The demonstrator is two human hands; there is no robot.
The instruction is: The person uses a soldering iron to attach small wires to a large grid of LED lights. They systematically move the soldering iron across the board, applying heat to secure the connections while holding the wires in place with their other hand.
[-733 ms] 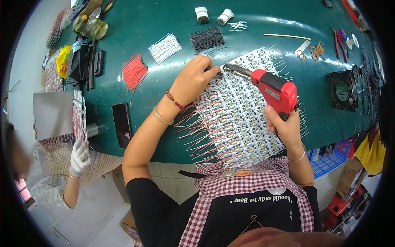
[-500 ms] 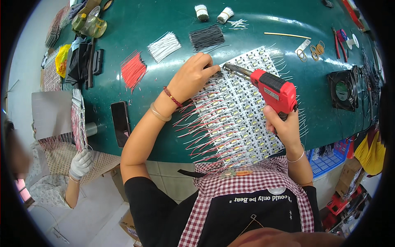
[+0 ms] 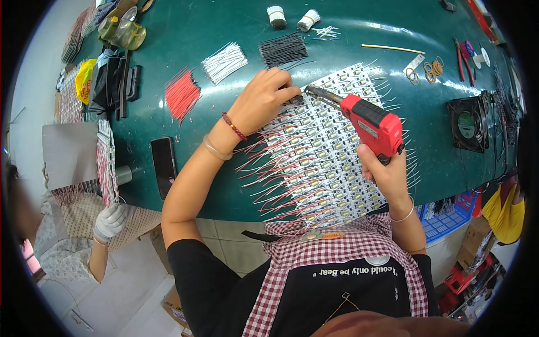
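A red and black soldering gun point(image 3: 371, 124) is gripped by its handle in my right hand point(image 3: 384, 173). Its metal tip reaches the upper left part of a white panel of LED boards point(image 3: 337, 147), close to my left fingertips. Thumb and fingers of my left hand point(image 3: 266, 94) are pinched together at that edge; what they hold is too small or hidden to make out. Red and white wires point(image 3: 269, 182) stick out along the panel's left side. Beyond my left hand lie bundles of black wires point(image 3: 283, 51), white wires point(image 3: 224, 63) and red wires point(image 3: 182, 96).
On the green table point(image 3: 213, 118) are a phone point(image 3: 163, 167), a black fan point(image 3: 467, 124), rubber bands point(image 3: 433, 68), pliers point(image 3: 464, 66), a thin stick point(image 3: 393, 48) and banded white bundles point(image 3: 276, 17). A co-worker's gloved hand point(image 3: 109, 222) is at the left.
My left hand and forearm have shifted slightly left and away from me. The soldering gun has edged a little left, its tip staying near the same spot on the panel.
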